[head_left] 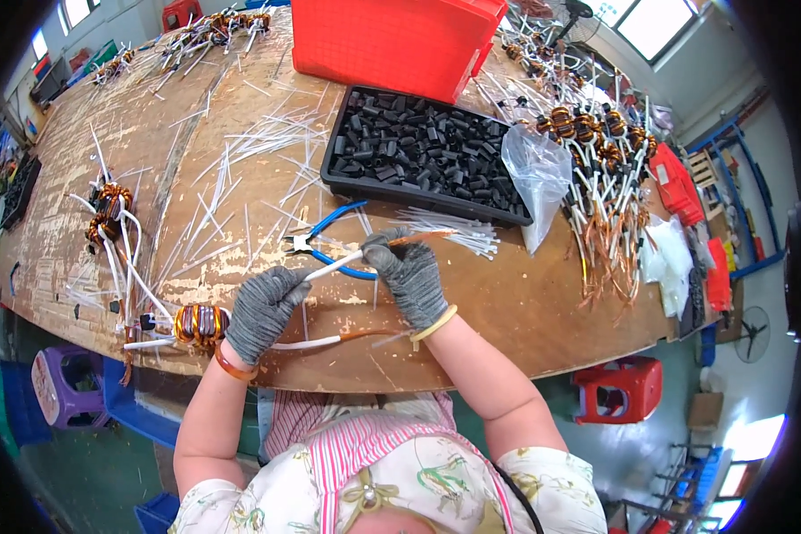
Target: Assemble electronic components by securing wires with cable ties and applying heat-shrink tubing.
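Note:
My left hand (262, 311), in a grey knit glove, is closed on a white-sleeved wire (334, 265). My right hand (409, 278), gloved the same way, pinches this wire further along, where bare copper strands (423, 238) stick out past the fingers. Beside my left wrist lies a copper-wound ring coil (200, 324); whether the held wire runs from it is hidden by the hand. Another white lead with a copper end (365, 335) lies below both hands. Blue-handled cutters (301, 242) rest just beyond the wire, their handles spread. Loose white cable ties (454, 233) lie beyond my right hand.
A black tray (329, 176) full of short black sleeves stands ahead, with a clear plastic bag (536, 173) at its corner and a red crate (392, 44) behind. Coils are heaped right (596, 142) and left (111, 209). White strips (271, 142) litter the wooden table (507, 311).

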{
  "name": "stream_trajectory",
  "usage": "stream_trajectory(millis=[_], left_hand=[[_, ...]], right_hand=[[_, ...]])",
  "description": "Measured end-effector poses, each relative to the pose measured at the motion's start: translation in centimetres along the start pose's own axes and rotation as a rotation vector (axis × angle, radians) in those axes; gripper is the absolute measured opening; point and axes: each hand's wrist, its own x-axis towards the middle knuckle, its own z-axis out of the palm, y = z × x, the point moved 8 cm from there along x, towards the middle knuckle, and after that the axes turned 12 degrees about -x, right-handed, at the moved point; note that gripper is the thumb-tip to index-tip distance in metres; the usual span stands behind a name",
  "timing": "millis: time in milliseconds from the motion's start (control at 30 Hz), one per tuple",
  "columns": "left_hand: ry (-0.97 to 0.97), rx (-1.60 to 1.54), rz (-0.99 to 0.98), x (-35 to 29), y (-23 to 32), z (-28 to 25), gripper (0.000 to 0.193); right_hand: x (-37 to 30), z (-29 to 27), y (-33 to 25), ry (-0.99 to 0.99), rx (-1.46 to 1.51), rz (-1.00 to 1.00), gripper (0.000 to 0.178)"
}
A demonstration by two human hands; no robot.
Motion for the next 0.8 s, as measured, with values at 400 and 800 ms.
stream_trajectory(millis=[400, 800], left_hand=[[0.096, -0.120, -0.102, -0.4, 0.2, -0.8, 0.013], [0.048, -0.159, -0.075, -0.2, 1.3, -0.5, 0.018]], right_hand=[[-1.4, 0.2, -0.6, -0.067, 0.098, 0.100, 0.039], [-0.1, 6.0, -0.7, -0.330, 0.015, 0.014, 0.022]])
